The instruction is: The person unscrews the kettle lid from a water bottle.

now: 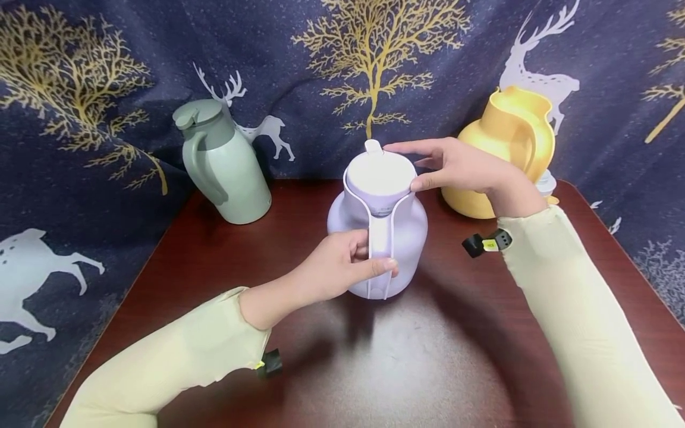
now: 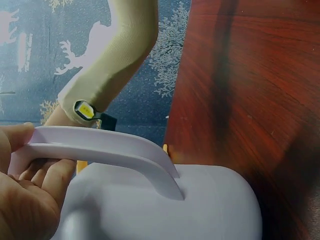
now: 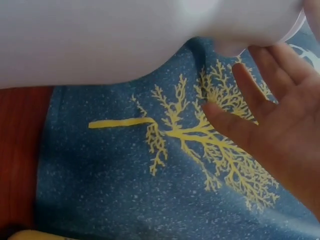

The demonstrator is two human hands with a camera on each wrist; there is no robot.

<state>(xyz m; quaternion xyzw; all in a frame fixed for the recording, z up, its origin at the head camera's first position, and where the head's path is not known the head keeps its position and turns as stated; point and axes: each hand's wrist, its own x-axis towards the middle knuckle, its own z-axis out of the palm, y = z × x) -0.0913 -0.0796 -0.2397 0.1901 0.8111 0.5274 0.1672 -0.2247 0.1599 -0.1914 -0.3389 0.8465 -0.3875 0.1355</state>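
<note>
A lavender vacuum jug [image 1: 409, 238] stands upright on the table, its handle [image 1: 381, 238] facing me. My left hand [image 1: 342, 264] grips this handle, thumb across the front and fingers curled behind. In the left wrist view, the left hand [image 2: 35, 195] holds the far end of the handle [image 2: 100, 145]. The pale round lid [image 1: 381, 169] sits in the jug's mouth. Around the lid's right side, my right hand [image 1: 465, 166] holds its edge between thumb and index finger. Other fingers of the right hand [image 3: 280, 105] spread loosely off the jug in the right wrist view.
A green jug [image 1: 230, 172] with a lid stands at the back left of the dark red table [image 1: 214, 273]. At the back right is a yellow jug [image 1: 468, 139], with a small whitish piece [image 1: 546, 183] beside it. Patterned blue cloth [image 1: 299, 101] hangs behind.
</note>
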